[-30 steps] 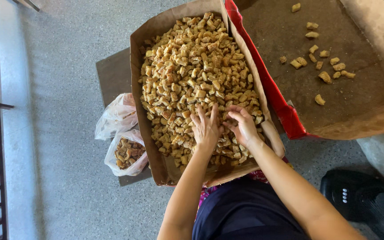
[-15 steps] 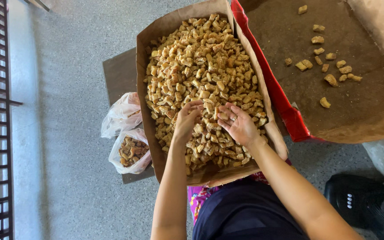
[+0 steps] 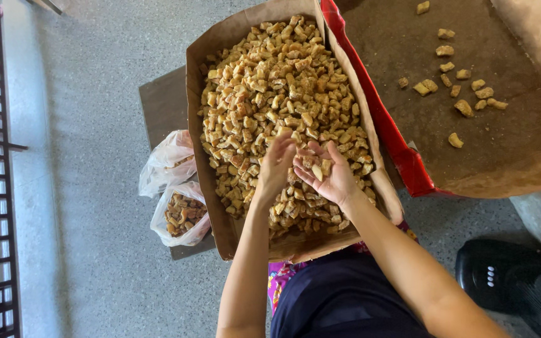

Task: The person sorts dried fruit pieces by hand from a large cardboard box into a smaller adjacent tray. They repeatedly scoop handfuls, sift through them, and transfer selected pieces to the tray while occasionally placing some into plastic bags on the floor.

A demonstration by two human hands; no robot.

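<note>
Over the near end of the cardboard tray (image 3: 203, 112), I have my right hand (image 3: 327, 175) palm up and cupped open, a few tan chunks (image 3: 318, 166) resting in it. My left hand (image 3: 277, 164) sits just beside it on the left, fingers loosely curled toward that palm; whether it pinches anything I cannot tell. Directly beneath lies the heap (image 3: 277, 94).

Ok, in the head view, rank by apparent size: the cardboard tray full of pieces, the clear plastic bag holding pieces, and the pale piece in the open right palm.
1. Cardboard tray, by far the largest.
2. Plastic bag, beside the tray on the floor side, so it may look smaller than it is.
3. Pale piece, smallest, lying in the right hand.
</note>
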